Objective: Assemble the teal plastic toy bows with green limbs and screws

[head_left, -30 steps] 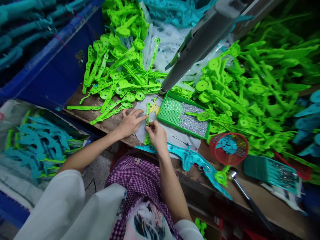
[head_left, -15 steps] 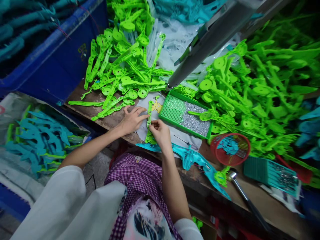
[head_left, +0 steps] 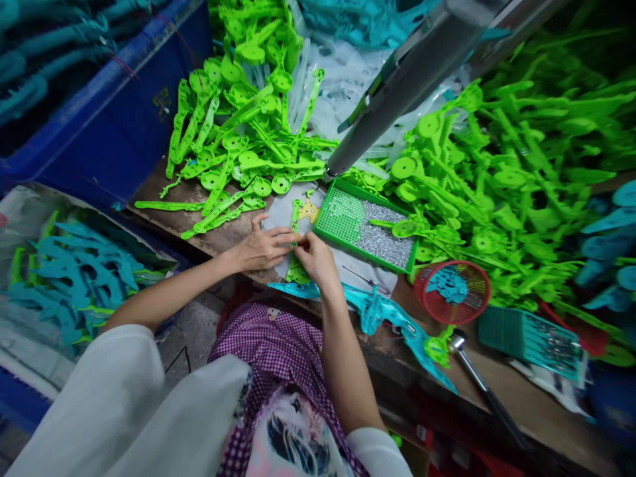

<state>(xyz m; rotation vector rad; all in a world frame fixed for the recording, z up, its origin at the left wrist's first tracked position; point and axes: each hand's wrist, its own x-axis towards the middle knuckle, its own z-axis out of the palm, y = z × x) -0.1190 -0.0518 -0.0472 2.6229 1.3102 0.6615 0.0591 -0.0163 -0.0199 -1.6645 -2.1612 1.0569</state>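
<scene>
A long lime-green plastic part [head_left: 296, 273] lies upright in view on the pale cloth [head_left: 281, 209], its middle hidden under both hands. My left hand [head_left: 265, 249] reaches over it from the left, fingers together and closed on the part, thumb raised apart. From the right, my right hand [head_left: 316, 260] pinches at the part; whatever sits between its fingertips is too small to make out. Both sets of fingertips meet there. Below them rests a turquoise bow-shaped plastic piece [head_left: 372, 311]. A thin screwdriver [head_left: 365, 277] lies right of my right hand.
A green perforated tray [head_left: 340, 215] holds small silvery pieces. Heaps of green parts [head_left: 511, 179] flank it. A grey pole-like tool [head_left: 392, 99] hangs overhead. At right are a red basket [head_left: 422, 301], a hammer [head_left: 477, 374] and a teal box [head_left: 501, 331]; a blue bin [head_left: 114, 126] stands left.
My left hand has slid down along the green part, its fingers drawing together until they meet my right fingertips. My right hand has moved up slightly. The view has shifted a little.
</scene>
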